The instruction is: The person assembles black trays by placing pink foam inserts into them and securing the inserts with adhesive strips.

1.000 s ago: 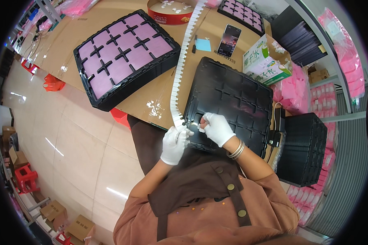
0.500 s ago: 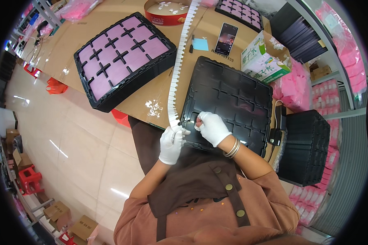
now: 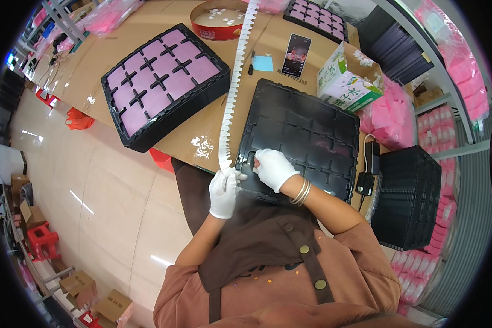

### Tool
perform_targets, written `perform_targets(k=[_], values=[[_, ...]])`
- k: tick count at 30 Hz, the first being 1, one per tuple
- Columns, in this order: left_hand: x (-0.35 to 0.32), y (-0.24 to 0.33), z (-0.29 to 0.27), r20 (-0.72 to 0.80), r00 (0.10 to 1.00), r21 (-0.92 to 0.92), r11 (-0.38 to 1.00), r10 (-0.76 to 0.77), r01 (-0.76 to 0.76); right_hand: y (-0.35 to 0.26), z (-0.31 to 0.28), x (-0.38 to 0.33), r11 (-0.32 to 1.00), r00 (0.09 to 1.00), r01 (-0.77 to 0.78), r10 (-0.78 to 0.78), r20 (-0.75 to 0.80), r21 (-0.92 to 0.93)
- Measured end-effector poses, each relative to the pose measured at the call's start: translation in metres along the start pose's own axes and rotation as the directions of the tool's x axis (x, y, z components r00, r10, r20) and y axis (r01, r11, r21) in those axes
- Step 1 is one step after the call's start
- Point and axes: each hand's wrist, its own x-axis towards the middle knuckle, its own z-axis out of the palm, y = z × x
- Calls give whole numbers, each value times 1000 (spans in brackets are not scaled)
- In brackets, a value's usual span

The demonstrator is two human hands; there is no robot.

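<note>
"Apron [image 3: 240, 240] comes first, right? It looks closest, low in the middle."

"Yes, a brown one, over a lighter brown shirt [image 3: 350, 259]. Just up from it is the left hand [image 3: 223, 194], gloved in white."

"What does its grip do?"

"It is pinched closed on the near end of the white strip [image 3: 229, 109]. The strip has little teeth down one side. It goes up from the hand, through the middle, to the top edge of the frame."

"And the right hand [image 3: 276, 170]?"

"It's gloved in white too, with shiny bangles [image 3: 302, 192] at the wrist. It is over the lower left part of the black tray [image 3: 311, 131], right of the middle. Its fingers are curled in. A small pale bit [image 3: 256, 169] shows by the tips, but I can't tell if that grip has hold of it."

"What sits around them?"

"On the right side, a dark stack [image 3: 404, 197] stands beside the brown surface [image 3: 210, 119]. Left of the strip is a thick tray [image 3: 183, 112] with pink squares [image 3: 143, 81]."

"And farther up?"

"Blue paper [image 3: 263, 63], then a lit phone [image 3: 296, 54], then a white and green box [image 3: 333, 80]."

"At the very top?"

"A round red tin [image 3: 218, 33], just left of the strip, with white bits [image 3: 216, 12] inside."
</note>
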Motion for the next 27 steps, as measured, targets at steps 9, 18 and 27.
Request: perform_targets(k=[9,18,27], values=[[-1,1,-4,31,999,7,1000,19,-19,10,-34,-34,978,929,131,-64,-366,163],[13,13,-46,-41,976,-101,973,-214,209,236,-260,36,955,509,-298,151,-847,-9],[8,-20,-58,79,996,652,758,-43,-19,337,-257,-48,932,542,-362,202,-816,-10]])
